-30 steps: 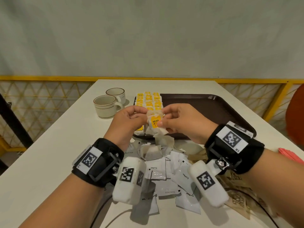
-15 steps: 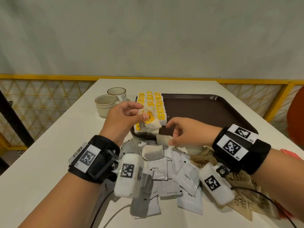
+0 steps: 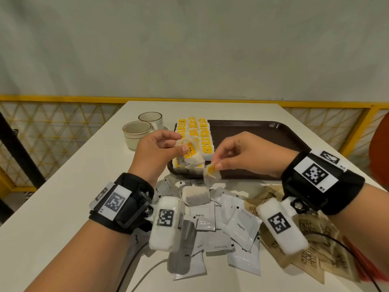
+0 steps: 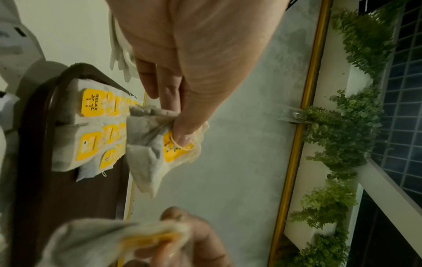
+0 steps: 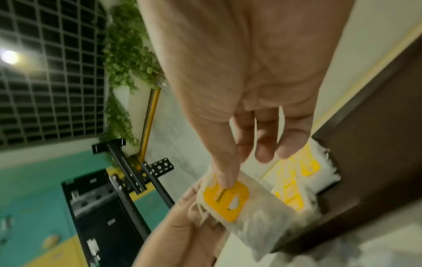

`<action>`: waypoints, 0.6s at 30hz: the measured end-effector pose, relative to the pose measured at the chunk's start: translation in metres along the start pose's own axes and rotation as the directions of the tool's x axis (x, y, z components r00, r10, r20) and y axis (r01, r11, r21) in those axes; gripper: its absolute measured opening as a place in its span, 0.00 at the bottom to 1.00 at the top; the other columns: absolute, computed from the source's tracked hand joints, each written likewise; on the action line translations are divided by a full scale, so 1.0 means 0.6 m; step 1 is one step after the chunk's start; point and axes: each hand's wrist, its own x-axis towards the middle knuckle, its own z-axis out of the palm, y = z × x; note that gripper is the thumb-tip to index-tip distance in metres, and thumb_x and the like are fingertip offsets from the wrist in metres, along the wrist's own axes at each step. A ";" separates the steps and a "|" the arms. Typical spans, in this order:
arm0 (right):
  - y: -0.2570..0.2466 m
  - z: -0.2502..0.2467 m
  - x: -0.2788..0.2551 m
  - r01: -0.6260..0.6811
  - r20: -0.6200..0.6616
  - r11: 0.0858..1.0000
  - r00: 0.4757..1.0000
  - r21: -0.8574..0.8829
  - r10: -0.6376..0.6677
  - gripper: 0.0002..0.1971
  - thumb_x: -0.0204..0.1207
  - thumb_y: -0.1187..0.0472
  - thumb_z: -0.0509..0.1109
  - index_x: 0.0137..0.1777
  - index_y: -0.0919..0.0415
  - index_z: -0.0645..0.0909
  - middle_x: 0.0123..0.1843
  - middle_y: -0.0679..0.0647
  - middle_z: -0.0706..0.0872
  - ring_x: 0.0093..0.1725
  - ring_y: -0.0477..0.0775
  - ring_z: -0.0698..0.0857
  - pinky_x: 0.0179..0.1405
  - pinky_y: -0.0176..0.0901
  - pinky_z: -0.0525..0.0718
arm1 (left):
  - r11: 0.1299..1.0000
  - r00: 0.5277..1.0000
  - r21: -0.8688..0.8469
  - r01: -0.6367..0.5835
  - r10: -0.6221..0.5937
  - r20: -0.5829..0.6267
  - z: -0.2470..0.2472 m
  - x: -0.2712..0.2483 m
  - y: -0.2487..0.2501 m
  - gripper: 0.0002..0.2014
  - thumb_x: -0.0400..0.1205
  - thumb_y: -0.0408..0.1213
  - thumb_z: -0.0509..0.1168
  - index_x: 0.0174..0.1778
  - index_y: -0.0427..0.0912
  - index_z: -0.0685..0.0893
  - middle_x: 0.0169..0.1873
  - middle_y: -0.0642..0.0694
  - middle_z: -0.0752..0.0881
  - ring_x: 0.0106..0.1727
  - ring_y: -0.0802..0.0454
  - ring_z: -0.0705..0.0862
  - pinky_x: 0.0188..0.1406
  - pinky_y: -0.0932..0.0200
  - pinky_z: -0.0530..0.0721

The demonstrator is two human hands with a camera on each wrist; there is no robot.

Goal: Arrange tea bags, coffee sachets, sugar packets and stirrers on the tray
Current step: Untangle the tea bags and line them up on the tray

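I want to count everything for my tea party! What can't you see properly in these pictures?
- Stirrers: head view, a red strip cut off by the right edge; can't confirm.
- Sugar packets: head view, partly covered by the right wrist camera; print too small.
- Tea bag in the right hand: right wrist view, blurred label.
- Tea bags on the tray: head view, near rows hidden behind the left hand.

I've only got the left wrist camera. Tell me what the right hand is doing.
Observer: The right hand pinches a second tea bag, thumb on its yellow tag.
Operator: List what's still off the tray.
Observer: White coffee sachets are piled on the table in front of the tray, with one loose tea bag on top.
Operator: Find the sugar.
Observer: Brown sugar packets lie right of the sachets, under the right wrist.
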 end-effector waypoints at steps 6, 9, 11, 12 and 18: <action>-0.010 0.026 0.019 0.013 -0.120 0.965 0.993 0.263 0.019 0.02 0.71 0.66 0.77 0.43 0.60 0.88 0.52 0.61 0.89 0.49 0.54 0.86 0.57 0.41 0.81 | 0.999 0.997 0.052 0.011 -0.016 0.081 0.014 -0.010 0.002 0.13 0.69 0.22 0.76 0.43 0.41 0.85 0.35 0.40 0.89 0.36 0.52 0.87 0.41 0.64 0.84; -0.007 0.039 0.033 0.052 -0.216 0.962 0.976 0.269 0.008 0.04 0.71 0.67 0.78 0.40 0.59 0.86 0.40 0.52 0.89 0.40 0.44 0.86 0.48 0.36 0.83 | 0.999 0.995 -0.009 0.036 -0.034 0.097 0.017 -0.012 0.005 0.11 0.72 0.21 0.73 0.43 0.40 0.85 0.32 0.44 0.89 0.32 0.56 0.86 0.35 0.68 0.82; -0.004 0.043 0.039 0.059 -0.253 0.964 0.967 0.260 0.009 0.07 0.70 0.68 0.78 0.38 0.58 0.84 0.33 0.48 0.86 0.34 0.42 0.83 0.42 0.34 0.81 | 0.997 0.995 -0.059 0.057 -0.052 0.086 0.018 -0.012 0.007 0.07 0.74 0.26 0.72 0.44 0.40 0.85 0.33 0.47 0.89 0.31 0.58 0.86 0.34 0.69 0.82; -0.003 0.043 0.041 0.061 -0.269 0.965 0.963 0.255 0.010 0.07 0.69 0.67 0.79 0.37 0.58 0.83 0.31 0.47 0.85 0.33 0.42 0.83 0.40 0.34 0.81 | 0.996 0.994 -0.063 0.061 -0.055 0.090 0.018 -0.012 0.008 0.07 0.72 0.32 0.74 0.44 0.41 0.85 0.34 0.48 0.90 0.32 0.58 0.86 0.35 0.68 0.82; 0.002 0.046 0.049 -0.022 -0.248 0.954 0.964 0.298 0.099 0.08 0.71 0.63 0.78 0.43 0.56 0.80 0.38 0.52 0.83 0.39 0.49 0.83 0.38 0.39 0.82 | 1.000 0.996 0.019 0.024 -0.025 0.088 0.001 -0.006 0.011 0.15 0.70 0.22 0.74 0.50 0.40 0.84 0.34 0.45 0.91 0.38 0.53 0.89 0.44 0.63 0.85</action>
